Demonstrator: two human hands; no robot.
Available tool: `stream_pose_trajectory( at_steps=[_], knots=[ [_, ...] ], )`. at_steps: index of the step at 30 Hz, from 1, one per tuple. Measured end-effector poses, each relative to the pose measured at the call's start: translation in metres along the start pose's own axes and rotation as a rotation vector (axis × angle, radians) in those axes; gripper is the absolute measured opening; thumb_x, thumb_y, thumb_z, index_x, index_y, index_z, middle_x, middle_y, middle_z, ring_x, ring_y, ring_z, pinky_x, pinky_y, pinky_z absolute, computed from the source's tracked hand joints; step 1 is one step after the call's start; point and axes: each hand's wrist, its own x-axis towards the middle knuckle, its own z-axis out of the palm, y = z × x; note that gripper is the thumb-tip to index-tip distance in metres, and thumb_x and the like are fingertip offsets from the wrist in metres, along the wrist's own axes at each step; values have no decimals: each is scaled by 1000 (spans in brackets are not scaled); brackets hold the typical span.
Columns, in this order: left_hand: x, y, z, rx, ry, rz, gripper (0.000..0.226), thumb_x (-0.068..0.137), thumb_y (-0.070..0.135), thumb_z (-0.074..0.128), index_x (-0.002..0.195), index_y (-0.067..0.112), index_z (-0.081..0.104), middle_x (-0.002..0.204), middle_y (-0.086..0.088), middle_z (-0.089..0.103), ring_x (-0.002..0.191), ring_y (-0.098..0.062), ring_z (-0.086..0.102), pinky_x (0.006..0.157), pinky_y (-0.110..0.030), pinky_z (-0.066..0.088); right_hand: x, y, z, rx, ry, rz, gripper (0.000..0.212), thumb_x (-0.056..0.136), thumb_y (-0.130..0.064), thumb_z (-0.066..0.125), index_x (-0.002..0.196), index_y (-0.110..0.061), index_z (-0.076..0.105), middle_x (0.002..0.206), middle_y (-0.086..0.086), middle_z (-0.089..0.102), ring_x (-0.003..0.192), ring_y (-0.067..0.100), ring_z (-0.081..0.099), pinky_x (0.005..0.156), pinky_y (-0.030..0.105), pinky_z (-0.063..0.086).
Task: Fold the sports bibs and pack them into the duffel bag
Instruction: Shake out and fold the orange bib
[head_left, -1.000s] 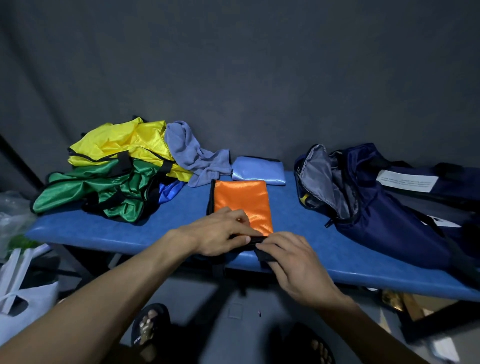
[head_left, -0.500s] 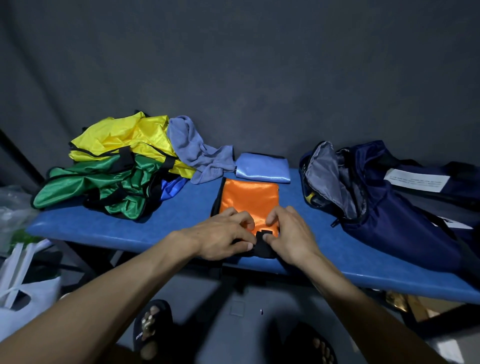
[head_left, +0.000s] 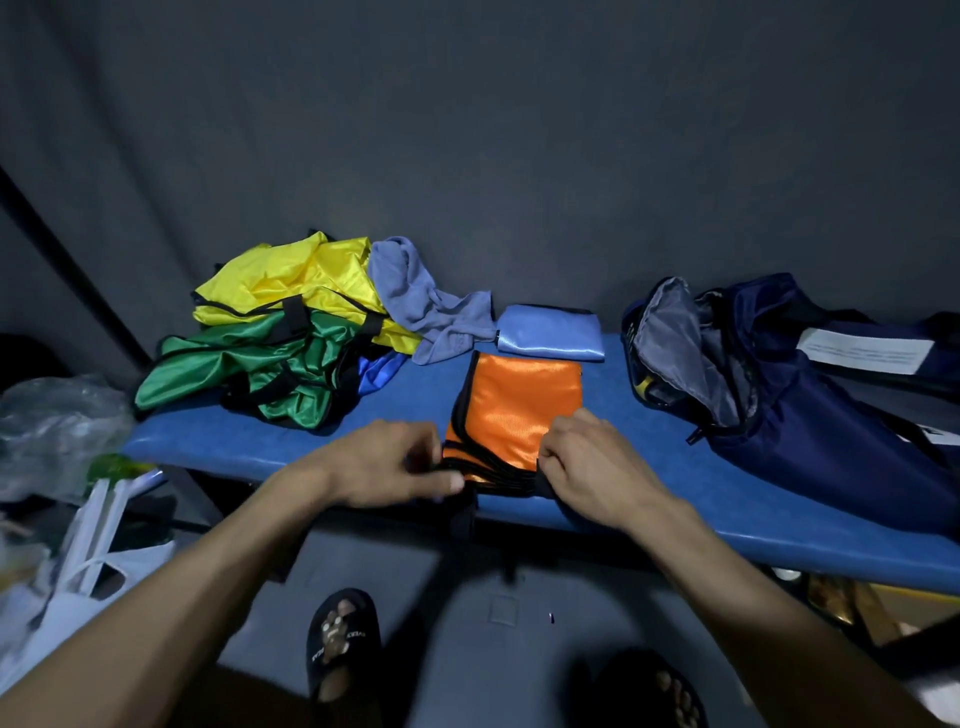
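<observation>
Orange bib (head_left: 519, 410) — near edge now pinched at both corners, left hand (head_left: 387, 462) and right hand (head_left: 592, 462) moved apart.

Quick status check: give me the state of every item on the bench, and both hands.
orange bib: partly folded, flat on bench
light blue bib: folded, behind the orange one
green and yellow bibs: unfolded, heaped
duffel bag: unzipped, mouth open
left hand: pinches orange bib's near edge
right hand: grips orange bib's near edge
</observation>
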Motion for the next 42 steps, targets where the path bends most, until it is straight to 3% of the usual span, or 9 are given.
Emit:
stream_pose_trajectory(
  at_steps=[2,6,10,13,22,27,37,40,42],
  knots=[
    [-9,9,13,98,-48,-46,55,71,75,69,96,30,50,93,13,65,87,-12,62,78,-38,53,-3,-5,0,-93,40,-45,32,96,-31,41,85,-17,67,89,-6,53,93,18,38,84,37,38],
    [-13,25,43,306,212,-106,48,80,61,64,104,26,41,107,3,66,100,-31,64,73,-38,45,-11,-18,-2,-200,136,-86,41,87,-44,40,73,-14,62,87,-4,37,91,21,38,78,36,27],
    [-18,27,51,229,425,-87,24,89,45,55,105,29,48,103,6,68,96,-30,65,69,-37,39,-22,-27,4,-280,90,-93,39,85,-51,61,81,-12,63,84,4,54,90,26,49,81,41,38],
    [-24,21,38,213,521,3,12,90,40,56,100,33,55,95,10,63,86,-25,65,65,-37,46,-24,-31,8,-314,88,-63,43,89,-54,61,93,-11,66,92,6,61,95,28,53,86,43,39],
    [-31,17,53,151,330,271,30,75,0,61,95,22,65,100,10,52,86,-19,60,72,-40,53,-16,-38,27,-392,192,-34,63,81,-46,74,139,-27,60,90,7,66,89,28,57,85,45,30],
    [-29,4,84,146,392,400,26,88,5,69,112,17,70,108,5,58,94,-16,60,81,-26,51,-18,-39,28,-422,169,-46,70,87,-56,64,150,-31,47,96,8,64,97,28,55,90,47,29],
    [-26,0,107,207,413,521,15,89,12,60,103,16,63,101,1,56,86,-21,54,74,-35,50,-20,-47,20,-471,50,-29,85,95,-63,49,162,-28,9,130,9,50,123,30,39,106,49,16],
    [-29,6,99,150,480,386,22,77,13,64,94,17,51,94,4,49,83,-20,48,72,-38,46,-21,-46,19,-481,29,-25,85,96,-60,49,162,-26,5,131,9,47,124,29,38,108,48,18],
    [-35,8,99,-101,561,197,17,81,18,60,90,22,46,85,9,50,76,-16,50,68,-35,45,-21,-46,19,-483,24,-24,85,97,-59,50,162,-26,5,131,9,47,123,29,38,109,49,20]
  ],
)
